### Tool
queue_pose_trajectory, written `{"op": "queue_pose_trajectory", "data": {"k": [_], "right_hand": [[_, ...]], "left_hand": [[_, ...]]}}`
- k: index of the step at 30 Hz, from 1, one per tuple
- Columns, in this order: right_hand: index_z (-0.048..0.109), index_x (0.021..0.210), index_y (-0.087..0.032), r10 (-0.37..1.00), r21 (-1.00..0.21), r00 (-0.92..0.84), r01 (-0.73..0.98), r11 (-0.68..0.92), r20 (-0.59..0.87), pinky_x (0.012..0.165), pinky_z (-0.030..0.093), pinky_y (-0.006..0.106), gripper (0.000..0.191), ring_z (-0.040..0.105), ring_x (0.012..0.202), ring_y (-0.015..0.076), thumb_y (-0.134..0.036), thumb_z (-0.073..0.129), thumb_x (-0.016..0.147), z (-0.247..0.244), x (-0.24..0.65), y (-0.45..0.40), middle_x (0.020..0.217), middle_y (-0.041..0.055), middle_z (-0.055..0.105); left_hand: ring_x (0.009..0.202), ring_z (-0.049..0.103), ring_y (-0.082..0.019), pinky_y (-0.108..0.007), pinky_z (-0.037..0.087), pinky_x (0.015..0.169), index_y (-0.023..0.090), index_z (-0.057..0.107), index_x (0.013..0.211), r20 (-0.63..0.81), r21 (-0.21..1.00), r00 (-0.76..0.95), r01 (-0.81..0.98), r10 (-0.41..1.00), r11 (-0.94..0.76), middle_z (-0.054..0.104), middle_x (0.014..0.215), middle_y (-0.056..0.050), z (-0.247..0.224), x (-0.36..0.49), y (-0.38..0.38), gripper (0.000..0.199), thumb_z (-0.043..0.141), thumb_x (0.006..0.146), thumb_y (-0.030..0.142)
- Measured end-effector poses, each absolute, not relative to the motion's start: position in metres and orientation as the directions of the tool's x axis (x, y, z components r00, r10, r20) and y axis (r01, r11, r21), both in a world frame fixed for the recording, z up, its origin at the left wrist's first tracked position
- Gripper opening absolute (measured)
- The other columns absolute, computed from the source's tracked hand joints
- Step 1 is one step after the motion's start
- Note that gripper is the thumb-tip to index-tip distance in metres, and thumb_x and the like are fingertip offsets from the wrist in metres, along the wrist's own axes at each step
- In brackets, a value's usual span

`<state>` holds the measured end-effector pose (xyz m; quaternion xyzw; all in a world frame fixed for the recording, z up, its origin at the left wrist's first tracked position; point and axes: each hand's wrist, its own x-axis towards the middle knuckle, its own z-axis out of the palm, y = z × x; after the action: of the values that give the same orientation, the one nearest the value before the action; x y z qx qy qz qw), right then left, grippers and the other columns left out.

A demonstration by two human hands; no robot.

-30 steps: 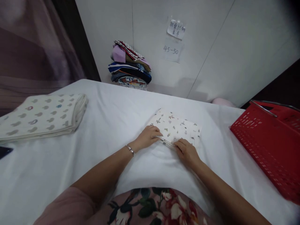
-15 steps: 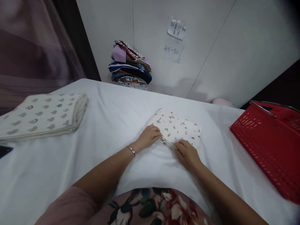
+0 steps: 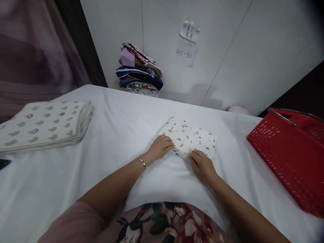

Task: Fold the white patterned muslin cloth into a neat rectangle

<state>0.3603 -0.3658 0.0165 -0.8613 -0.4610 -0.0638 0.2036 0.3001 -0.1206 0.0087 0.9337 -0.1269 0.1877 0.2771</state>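
Observation:
A folded white cloth [image 3: 188, 135] with small printed figures lies on the white-covered table [image 3: 116, 135] in front of me. My left hand [image 3: 162, 146] pinches the near left part of its folded edge, fingers on top. At the near edge further right, my right hand [image 3: 201, 164] grips the same cloth, thumb side against the layers. Between the two hands the stacked layers of the fold show. The undersides of both hands' fingers are hidden.
A larger folded cloth [image 3: 50, 123] with grey prints lies at the left. On the right stands a red perforated basket [image 3: 288, 158] with a metal handle. Behind the table edge, a pile of folded fabrics [image 3: 140, 72] rests by the wall, below and left of paper signs [image 3: 187, 42].
The view has shifted very slightly. Both hands stay on the near edge of the folded cloth, which looks almost the same.

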Motion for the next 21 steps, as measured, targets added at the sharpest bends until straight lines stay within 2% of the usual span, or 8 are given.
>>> {"op": "queue_pose_trajectory", "data": {"k": [3,7,11,16,21], "right_hand": [[0.059,0.100,-0.020,0.796,-0.197,0.532,0.847,-0.494,0.289,0.074,0.045,0.032,0.020,0.053,0.090,0.0208,-0.024,0.044,0.088,0.018,0.357,-0.366,0.099,0.0082,0.059],[0.059,0.100,-0.019,0.795,-0.160,0.531,0.847,-0.507,0.295,0.073,0.045,0.031,0.019,0.052,0.090,0.0207,-0.024,0.043,0.089,0.018,0.357,-0.365,0.099,0.0085,0.058],[0.058,0.103,-0.018,0.818,-0.078,0.495,0.865,-0.495,0.293,0.072,0.043,0.032,0.021,0.051,0.089,0.0219,-0.024,0.045,0.088,0.018,0.357,-0.365,0.101,0.0101,0.058],[0.054,0.116,-0.016,0.835,0.021,0.450,0.877,-0.480,0.316,0.076,0.040,0.035,0.031,0.050,0.093,0.0235,-0.015,0.044,0.087,0.011,0.352,-0.374,0.107,0.0124,0.058],[0.047,0.126,-0.018,0.847,0.037,0.411,0.893,-0.448,0.338,0.077,0.039,0.036,0.044,0.048,0.100,0.0239,-0.005,0.040,0.085,-0.002,0.352,-0.385,0.115,0.0126,0.055]], "left_hand": [[0.090,0.051,-0.016,-0.033,0.036,0.085,0.021,0.065,0.090,0.416,0.458,0.897,-0.346,-0.147,-0.819,0.061,0.092,-0.002,0.009,0.299,-0.120,0.018,0.049,0.088,0.029],[0.094,0.050,-0.017,-0.034,0.036,0.087,0.022,0.063,0.098,0.394,0.425,0.900,-0.357,-0.186,-0.832,0.059,0.096,-0.002,0.009,0.298,-0.118,0.017,0.057,0.083,0.028],[0.095,0.049,-0.018,-0.034,0.036,0.087,0.023,0.061,0.102,0.397,0.380,0.895,-0.360,-0.201,-0.852,0.058,0.098,-0.003,0.006,0.298,-0.117,0.019,0.056,0.084,0.027],[0.096,0.048,-0.018,-0.034,0.037,0.085,0.023,0.061,0.103,0.413,0.322,0.883,-0.370,-0.222,-0.871,0.057,0.099,-0.004,0.001,0.299,-0.113,0.019,0.054,0.086,0.024],[0.094,0.048,-0.019,-0.035,0.038,0.084,0.022,0.064,0.098,0.415,0.283,0.888,-0.333,-0.198,-0.899,0.058,0.096,-0.004,0.000,0.300,-0.110,0.016,0.053,0.086,0.023]]}}
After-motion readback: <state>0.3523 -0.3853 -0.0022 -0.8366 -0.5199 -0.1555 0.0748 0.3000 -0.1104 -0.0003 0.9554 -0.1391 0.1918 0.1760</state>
